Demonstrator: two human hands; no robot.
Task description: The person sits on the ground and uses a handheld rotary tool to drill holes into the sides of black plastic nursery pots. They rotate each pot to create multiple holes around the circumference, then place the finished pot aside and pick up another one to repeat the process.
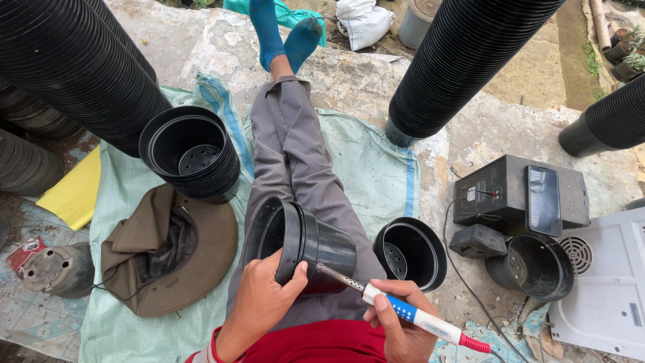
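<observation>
Left hand (pixel 259 302) clamped on one black pot (pixel 306 245) lying sideways on lap; right hand (pixel 402 329) gripping one soldering iron (pixel 410 314), tip touching pot's side. One loose pot (pixel 411 252) just right of tip.

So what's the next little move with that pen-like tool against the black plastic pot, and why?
Probably press the metal tip of the white and blue pen-shaped tool a little further into the side of the black plastic pot. The tip already meets the wall near the base, the right hand aims it, and the left hand braces the rim.
</observation>
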